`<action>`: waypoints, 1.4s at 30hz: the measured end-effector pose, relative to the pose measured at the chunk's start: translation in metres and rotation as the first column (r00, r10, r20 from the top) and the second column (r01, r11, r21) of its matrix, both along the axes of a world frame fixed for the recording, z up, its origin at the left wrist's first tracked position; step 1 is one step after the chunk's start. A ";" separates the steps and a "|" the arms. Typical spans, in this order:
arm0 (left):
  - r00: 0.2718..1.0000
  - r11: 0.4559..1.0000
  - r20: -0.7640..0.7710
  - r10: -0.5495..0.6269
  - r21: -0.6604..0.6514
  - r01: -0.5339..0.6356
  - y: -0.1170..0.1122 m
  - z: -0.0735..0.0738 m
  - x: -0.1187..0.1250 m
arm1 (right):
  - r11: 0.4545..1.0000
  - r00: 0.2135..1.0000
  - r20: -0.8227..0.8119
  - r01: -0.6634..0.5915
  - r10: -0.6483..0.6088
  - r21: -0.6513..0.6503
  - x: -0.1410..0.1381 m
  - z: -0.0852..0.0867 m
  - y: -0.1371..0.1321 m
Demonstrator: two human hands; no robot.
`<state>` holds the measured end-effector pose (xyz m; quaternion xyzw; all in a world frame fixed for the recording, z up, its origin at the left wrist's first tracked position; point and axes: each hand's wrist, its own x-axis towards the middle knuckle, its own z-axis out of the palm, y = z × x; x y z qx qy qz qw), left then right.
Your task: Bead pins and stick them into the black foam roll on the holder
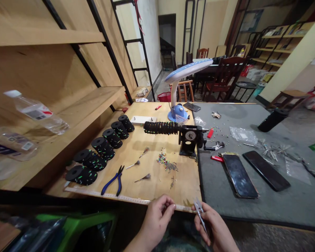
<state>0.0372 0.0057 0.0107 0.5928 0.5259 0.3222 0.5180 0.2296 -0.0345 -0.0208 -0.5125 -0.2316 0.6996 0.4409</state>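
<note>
At the front edge of the wooden table top, my left hand point(157, 221) is closed in a pinch; whatever its fingertips hold, if anything, is too small to make out. Thread snips point(200, 211) with silvery blades lie in my right hand point(214, 225), which is closed round them just to the right. Beyond my hands are a pile of small coloured beads point(162, 158) and a heap of little grey metal pieces point(172, 166). A hand-cranked winder point(188, 137) stands behind them, carrying a black spool point(160, 128) wrapped with beaded line.
Blue-handled pliers point(112, 181) and several small brushes point(143, 177) lie to the left, before a row of black foam spools point(103, 147). A blue desk lamp point(177, 112) stands at the back. Two phones point(240, 175) rest on the grey mat point(225, 206).
</note>
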 end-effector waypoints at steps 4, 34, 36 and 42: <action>0.998 0.994 -0.065 -0.011 0.105 0.018 -0.002 0.002 -0.001 | 0.986 0.969 0.227 -0.124 0.096 0.114 -0.005 -0.011 -0.007; 0.960 0.954 -0.225 -0.167 0.210 0.215 -0.007 0.005 0.003 | 0.818 0.635 0.765 -0.495 0.111 0.292 -0.006 0.011 -0.002; 0.959 0.954 -0.227 -0.172 0.205 0.219 -0.007 0.005 0.004 | 0.820 0.625 0.774 -0.494 0.104 0.289 -0.005 0.013 -0.003; 0.953 0.943 -0.245 -0.179 0.234 0.237 -0.006 0.006 0.005 | 0.798 0.580 0.812 -0.519 0.063 0.308 0.009 0.013 -0.010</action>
